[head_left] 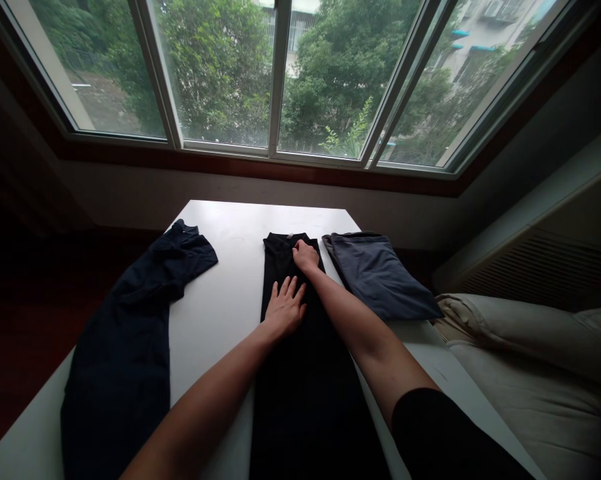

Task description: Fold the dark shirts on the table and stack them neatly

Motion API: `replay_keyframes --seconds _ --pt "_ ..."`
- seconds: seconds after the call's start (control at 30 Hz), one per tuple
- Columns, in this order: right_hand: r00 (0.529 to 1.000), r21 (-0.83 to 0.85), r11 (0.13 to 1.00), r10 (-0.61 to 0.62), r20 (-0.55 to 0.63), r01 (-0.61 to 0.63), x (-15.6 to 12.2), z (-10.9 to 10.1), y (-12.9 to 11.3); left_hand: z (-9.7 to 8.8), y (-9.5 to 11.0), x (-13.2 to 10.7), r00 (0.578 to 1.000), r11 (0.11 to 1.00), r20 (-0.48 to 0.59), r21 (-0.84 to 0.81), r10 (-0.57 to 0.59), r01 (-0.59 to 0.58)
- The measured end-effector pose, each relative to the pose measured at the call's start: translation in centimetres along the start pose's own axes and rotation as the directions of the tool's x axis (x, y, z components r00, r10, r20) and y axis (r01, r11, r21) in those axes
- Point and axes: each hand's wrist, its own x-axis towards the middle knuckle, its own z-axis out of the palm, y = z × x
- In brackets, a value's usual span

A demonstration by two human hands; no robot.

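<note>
While the black garment [310,400] lies lengthwise down the middle of the white tbl [220,300], its narrower end toward the window, both hands are on its upper part. L hand [284,308] is palm down, fingers spread, flat on the cloth. R hand [305,256] sits a bit farther up, nr the garment's R edge, fingers curled in; can't tell if they pinch fabric. Small pale patch [290,236] shows at the garment's far edge. R arm wears a black sleeve [440,427]; L forearm is bare.

To the L, apart from the black one, a navy garment [120,347] lies long & rumpled, its far end bent over. To the R, just beside the R forearm, a folded grey-blue garment [380,277] lies w/ a near corner at the tbl edge. So tbl holds 3 garment lots, side by side.

Beyond R edge: pale padded seat [535,373]; behind it, a slatted panel [545,267]. Dark red floor [20,320] to L. Past tbl's far end, sliding window [273,87] w/ trees [215,73] outside.
</note>
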Motion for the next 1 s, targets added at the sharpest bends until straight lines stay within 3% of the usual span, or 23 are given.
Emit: replay_keyframes --seconds 0.1,0.17,0.23,0.3,0.4,0.5,0.6,0.77,0.9,1.0 --pt "0.999 -0.052 0.998 -0.044 -0.03 0.042 -0.3 0.0 0.7 0.0 -0.1 0.0 0.999 0.999 -0.028 0.005 0.044 -0.044" --pt "0.986 -0.067 0.991 -0.12 -0.117 0.113 -0.7 0.2 0.9 0.1 -0.2 0.0 0.998 0.999 -0.038 0.01 0.049 -0.048" --pt "0.958 -0.106 0.974 -0.216 -0.188 0.199 -1.4 0.3 1.2 0.2 -0.3 0.0 0.999 1.0 -0.047 0.019 0.009 -0.008" --pt "0.953 -0.136 0.963 -0.252 -0.166 0.231 -2.3 0.0 1.6 0.2 -0.3 0.0 0.999 0.999 -0.038 0.029 -0.029 0.03" --pt "0.967 -0.103 0.973 -0.22 -0.129 0.207 -4.0 -1.2 2.9 0.0 -0.4 0.0 1.0 0.999 0.005 0.032 -0.016 0.015" --pt "0.933 0.002 0.946 -0.32 -0.168 0.325 -6.9 -3.2 5.2 -0.6 -0.4 -0.2 1.0 1.0 0.028 0.023 -0.003 0.002" --pt "0.875 0.111 0.872 -0.459 -0.157 0.477 -12.6 -5.3 8.4 -1.3 -0.1 -0.5 0.999 0.999 0.024 0.018 0.03 -0.03" --pt "0.792 0.204 0.769 -0.608 -0.059 0.606 -26.5 -7.7 13.1 -1.9 1.5 -2.4 0.964 0.97 0.116 -0.015 0.241 -0.241" --pt "0.666 0.144 0.668 -0.743 0.069 0.73 -35.6 -9.0 15.7 -2.3 2.9 -6.5 0.93 0.944 0.162 -0.05 0.331 -0.327" --pt "0.638 0.092 0.649 -0.76 0.124 0.755 -39.7 -10.1 16.7 -3.4 3.5 -10.6 0.888 0.913 0.209 -0.099 0.409 -0.396"
